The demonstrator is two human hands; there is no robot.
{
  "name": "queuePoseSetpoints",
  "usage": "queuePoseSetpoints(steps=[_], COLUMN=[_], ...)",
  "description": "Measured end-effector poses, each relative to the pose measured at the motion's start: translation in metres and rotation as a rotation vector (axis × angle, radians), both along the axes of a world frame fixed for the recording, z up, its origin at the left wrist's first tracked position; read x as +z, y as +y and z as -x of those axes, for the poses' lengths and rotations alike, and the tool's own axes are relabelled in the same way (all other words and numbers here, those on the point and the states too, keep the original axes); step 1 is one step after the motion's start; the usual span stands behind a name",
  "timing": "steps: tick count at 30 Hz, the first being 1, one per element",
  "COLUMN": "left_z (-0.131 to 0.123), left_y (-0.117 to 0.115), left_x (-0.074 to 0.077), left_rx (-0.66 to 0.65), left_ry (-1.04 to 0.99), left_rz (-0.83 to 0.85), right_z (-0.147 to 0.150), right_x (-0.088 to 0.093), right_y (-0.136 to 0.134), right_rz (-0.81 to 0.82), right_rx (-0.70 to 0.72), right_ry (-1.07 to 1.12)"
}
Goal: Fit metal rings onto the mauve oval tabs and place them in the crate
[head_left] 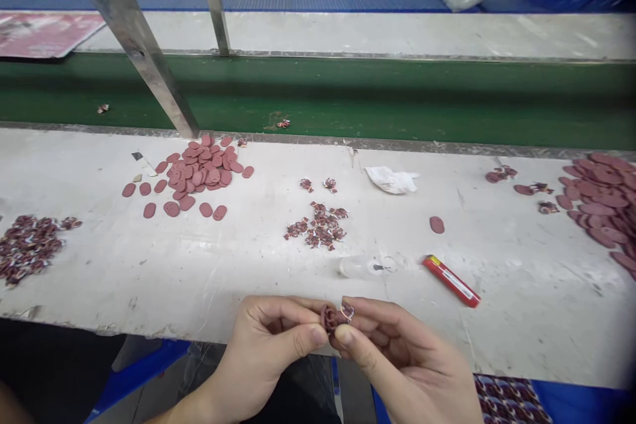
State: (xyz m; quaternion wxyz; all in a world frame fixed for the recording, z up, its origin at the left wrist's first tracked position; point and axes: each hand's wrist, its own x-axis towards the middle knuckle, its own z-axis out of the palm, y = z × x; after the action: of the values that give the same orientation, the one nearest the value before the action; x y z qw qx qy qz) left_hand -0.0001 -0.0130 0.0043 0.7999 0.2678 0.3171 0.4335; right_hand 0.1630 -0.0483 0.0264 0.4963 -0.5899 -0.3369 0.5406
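Note:
Near the front edge of the table, my left hand [271, 344] pinches one end of a small reddish-brown moulded piece [330, 319] between thumb and fingertips. My right hand [397, 348] pinches its other end, where white and orange details show. The fingertips hide much of the piece, so I cannot tell whether it is one part or two. Just beyond my hands lies a clear plastic bottle [360, 267] on its side. Farther off is a loose cluster of small brown pieces [322, 228] with pale details.
Reddish-brown oval discs [199, 175] are heaped at back left, more discs [603, 195] at right. Brown pieces [30, 245] pile up at far left. A red box cutter-like item [452, 281] and white tissue [392, 179] lie right of centre. A metal post [144, 46] rises beside the green belt [372, 96].

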Motion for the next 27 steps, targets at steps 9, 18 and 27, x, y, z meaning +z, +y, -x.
queuePoseSetpoints(steps=[9, 18, 27], left_z=[0.0015, 0.0044, 0.0018], left_y=[-0.0006, 0.0006, -0.0025], left_x=[0.0047, 0.0019, 0.0005], left_rx=[0.025, -0.023, 0.011], left_ry=[0.043, 0.032, 0.016], left_rz=[-0.003, 0.005, 0.008], right_z=[0.0023, 0.0009, 0.0059], right_x=[-0.0022, 0.0018, -0.0036], right_y=[-0.0006, -0.0017, -0.0037], right_rz=[-0.059, -0.112, -0.056], right_rx=[0.013, 0.057, -0.004], right_ry=[-0.005, -0.088, -0.002])
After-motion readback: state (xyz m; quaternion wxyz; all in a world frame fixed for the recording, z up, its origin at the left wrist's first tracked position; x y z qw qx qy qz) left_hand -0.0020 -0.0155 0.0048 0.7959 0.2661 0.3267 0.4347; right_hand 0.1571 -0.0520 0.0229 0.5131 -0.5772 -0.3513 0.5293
